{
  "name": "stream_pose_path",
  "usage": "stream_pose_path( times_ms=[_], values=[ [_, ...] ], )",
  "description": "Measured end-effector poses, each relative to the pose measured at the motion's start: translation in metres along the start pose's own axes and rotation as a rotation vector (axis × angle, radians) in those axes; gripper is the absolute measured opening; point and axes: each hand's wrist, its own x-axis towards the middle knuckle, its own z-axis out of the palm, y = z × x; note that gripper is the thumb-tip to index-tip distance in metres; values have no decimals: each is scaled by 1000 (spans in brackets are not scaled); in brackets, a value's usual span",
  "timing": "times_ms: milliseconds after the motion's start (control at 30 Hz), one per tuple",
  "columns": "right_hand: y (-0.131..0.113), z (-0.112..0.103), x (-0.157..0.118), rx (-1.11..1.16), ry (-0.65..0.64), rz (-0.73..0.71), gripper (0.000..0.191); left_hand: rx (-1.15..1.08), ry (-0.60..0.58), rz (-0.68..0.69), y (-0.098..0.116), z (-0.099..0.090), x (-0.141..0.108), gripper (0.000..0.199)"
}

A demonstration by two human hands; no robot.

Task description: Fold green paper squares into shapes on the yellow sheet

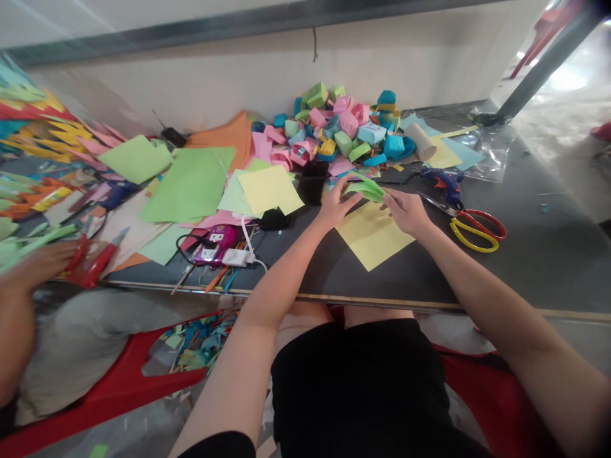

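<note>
Between my two hands is a folded piece of green paper, raised just above the table. My left hand curves its thumb and fingers around the paper's left end. At the other end, my right hand pinches the paper between thumb and fingers. Beneath them a yellow paper sheet lies on the dark table, one corner toward me. Scissors with one red and one yellow handle rest to the right of my right hand. A blue glue gun lies just beyond them.
A heap of folded colored paper pieces sits against the wall, beside a cardboard tube. Green sheets and a pink power strip with cords lie left. A co-worker's hand holds red-handled scissors at far left.
</note>
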Motion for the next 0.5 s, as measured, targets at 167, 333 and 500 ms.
stream_pose_path(
  times_ms=[167,333,500],
  values=[
    [2,3,3,164,4,96,46,31,-26,-14,6,-3,-1,66],
    [4,3,3,118,2,110,41,159,11,33,18,-6,-4,48],
    [2,0,1,-76,56,109,36,424,52,95,21,-6,-5,20]
  ],
)
